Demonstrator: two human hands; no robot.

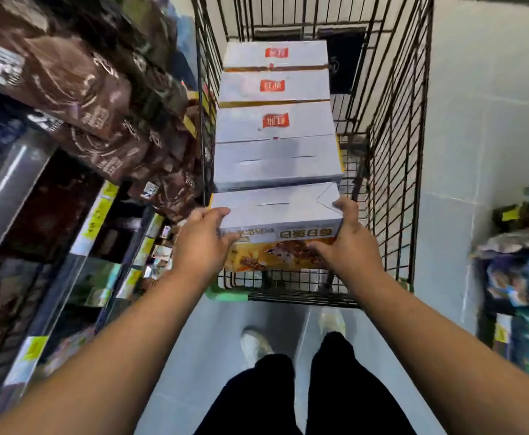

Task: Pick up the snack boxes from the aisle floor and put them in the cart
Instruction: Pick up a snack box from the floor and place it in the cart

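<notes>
Our left grip (pixel 205 241) and right grip (pixel 346 238) are each holding an end of one box (pixel 275 208). We are holding it at the near end of the cart (pixel 395 183), just beside a row (pixel 275 127) of four boxes already loaded; whether it is resting yet we cannot tell. We are judging this the placing step. Next we are needing to seat it level against the row, then free both grips without tipping it.
</notes>
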